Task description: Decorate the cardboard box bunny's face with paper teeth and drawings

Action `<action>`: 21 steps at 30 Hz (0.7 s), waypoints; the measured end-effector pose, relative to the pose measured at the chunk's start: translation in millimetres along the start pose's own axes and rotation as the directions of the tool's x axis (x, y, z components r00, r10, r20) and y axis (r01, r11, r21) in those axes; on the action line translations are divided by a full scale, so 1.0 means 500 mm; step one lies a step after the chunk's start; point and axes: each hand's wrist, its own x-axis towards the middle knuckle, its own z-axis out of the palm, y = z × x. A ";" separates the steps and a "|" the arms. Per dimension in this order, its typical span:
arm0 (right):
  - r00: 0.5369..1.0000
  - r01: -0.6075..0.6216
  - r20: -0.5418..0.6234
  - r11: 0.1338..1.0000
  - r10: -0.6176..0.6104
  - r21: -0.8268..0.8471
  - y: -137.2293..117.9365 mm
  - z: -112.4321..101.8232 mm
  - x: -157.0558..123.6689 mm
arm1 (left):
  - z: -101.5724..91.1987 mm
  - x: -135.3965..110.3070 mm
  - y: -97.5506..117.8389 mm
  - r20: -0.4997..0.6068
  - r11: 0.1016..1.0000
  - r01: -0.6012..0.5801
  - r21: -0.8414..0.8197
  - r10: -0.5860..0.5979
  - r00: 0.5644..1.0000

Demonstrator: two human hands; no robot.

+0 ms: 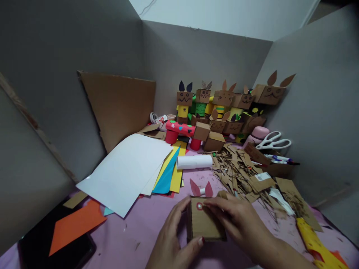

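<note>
Head view. The cardboard box (204, 226) lies on the pink surface (151, 239) directly before you, near its front edge, between your two hands. It carries two pink ears (209, 189) at its far edge and one red-ringed eye (199, 206) near its upper left corner. Hazards, as a judgement: the eye is small and sits right under your right fingertips, so a sideways drag of a finger could shift or smear it if it is not firmly fixed. The ears stand free and thin, and a knuckle pushed forward would likely bend or detach them. Too hard a squeeze could dent the light box walls. The cardboard scraps (238, 168) just beyond your right hand could catch under the box or cling to any tacky spot. Grip: your left hand (175, 233) is closed round the box's left side, fingers along the wall and thumb on the near lower edge, steadying it. Your right hand (242, 220) arches over the upper right part, fingers half-curled with the tips touching the face beside the eye; whether that grip pinches or only presses cannot be told. The stacked paper sheets (126, 172) and scissors (273, 141) lie well apart.
</note>
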 end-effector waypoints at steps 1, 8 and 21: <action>0.999 0.043 0.000 0.998 -0.043 -0.042 -0.001 0.003 -0.008 | 0.000 0.000 -0.005 0.008 1.000 -0.021 0.004 0.021 1.000; 0.986 0.147 -0.043 0.966 -0.160 -0.212 -0.007 0.022 -0.018 | 0.000 0.007 -0.010 0.052 0.998 -0.048 0.044 0.046 0.998; 0.978 0.168 -0.064 0.930 -0.199 -0.326 -0.004 0.017 -0.018 | 0.002 -0.001 -0.002 0.006 1.000 -0.022 -0.010 0.022 1.000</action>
